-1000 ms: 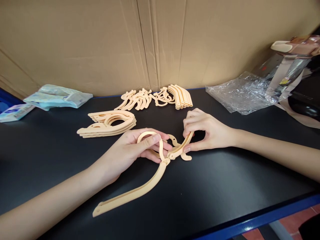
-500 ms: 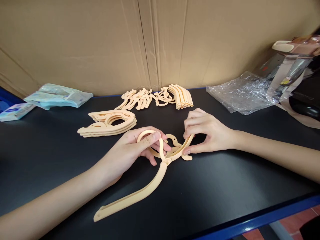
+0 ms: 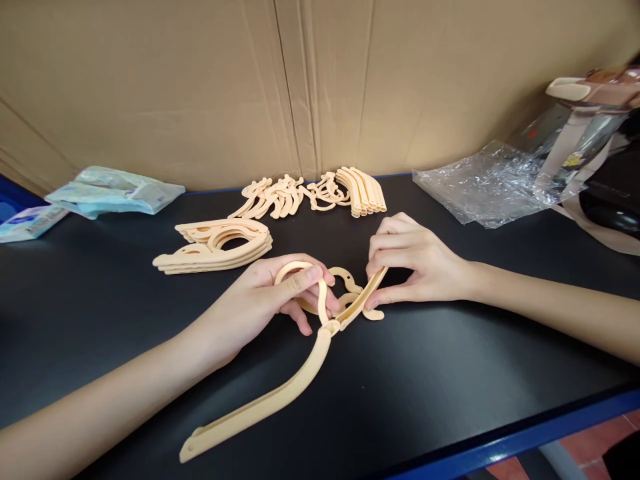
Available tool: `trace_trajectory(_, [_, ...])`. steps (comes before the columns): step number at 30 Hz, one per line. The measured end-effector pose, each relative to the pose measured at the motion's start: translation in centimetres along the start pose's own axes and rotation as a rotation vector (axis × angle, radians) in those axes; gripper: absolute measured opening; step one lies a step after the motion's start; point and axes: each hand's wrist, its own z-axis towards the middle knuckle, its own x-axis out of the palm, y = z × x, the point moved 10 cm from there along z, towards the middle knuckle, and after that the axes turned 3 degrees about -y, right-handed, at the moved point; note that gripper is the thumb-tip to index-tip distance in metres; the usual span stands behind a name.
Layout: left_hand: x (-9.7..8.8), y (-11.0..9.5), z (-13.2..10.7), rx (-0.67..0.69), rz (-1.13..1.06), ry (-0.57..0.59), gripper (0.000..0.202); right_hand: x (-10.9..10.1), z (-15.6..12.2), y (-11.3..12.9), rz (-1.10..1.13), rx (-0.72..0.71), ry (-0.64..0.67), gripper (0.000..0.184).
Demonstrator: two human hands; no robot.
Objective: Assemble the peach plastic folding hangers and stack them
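My left hand is closed on a cream plastic hanger hook, thumb pressed on its curve. A long channelled hanger arm joins the hook's lower end and slants toward the near left. Between the thumb and fingers of my right hand is a second hanger arm, whose lower end meets the same joint. Whether that end is seated in the joint I cannot tell. Behind the hands, partly hidden, more loose cream pieces lie on the black table.
A stack of folded hangers lies at left. Several loose hanger parts and a row of hanger arms sit along the back. Blue tissue packs are far left; a clear plastic bag and a strapped bottle are right.
The attached arm's free end has swung slightly down and left. The arm in my right hand has shifted and turned a little at the joint; both hands keep their grip.
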Motion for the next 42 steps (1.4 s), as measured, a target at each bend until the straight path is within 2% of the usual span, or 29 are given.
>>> trace_trajectory(4, [0.3, -0.4, 0.1, 0.061, 0.101, 0.007, 0.024, -0.4, 0.1, -0.1, 0.045, 0.027, -0.042, 0.036])
trace_trajectory(10, [-0.4, -0.1, 0.2, -0.005, -0.055, -0.009, 0.019, -0.5, 0.2, -0.9, 0.057, 0.066, -0.044, 0.039])
trace_trajectory(16, [-0.8, -0.1, 0.3, -0.015, -0.073, -0.023, 0.021, 0.2, 0.2, 0.1, -0.005, -0.009, 0.006, 0.035])
trace_trajectory(31, [-0.2, 0.0, 0.3, -0.008, 0.000, -0.008, 0.017, 0.1, 0.0, 0.6, 0.026, -0.035, -0.007, 0.037])
trace_trajectory(42, [0.2, -0.2, 0.4, 0.007, 0.066, 0.010, 0.019, -0.4, -0.2, 1.6, -0.088, -0.091, -0.022, 0.036])
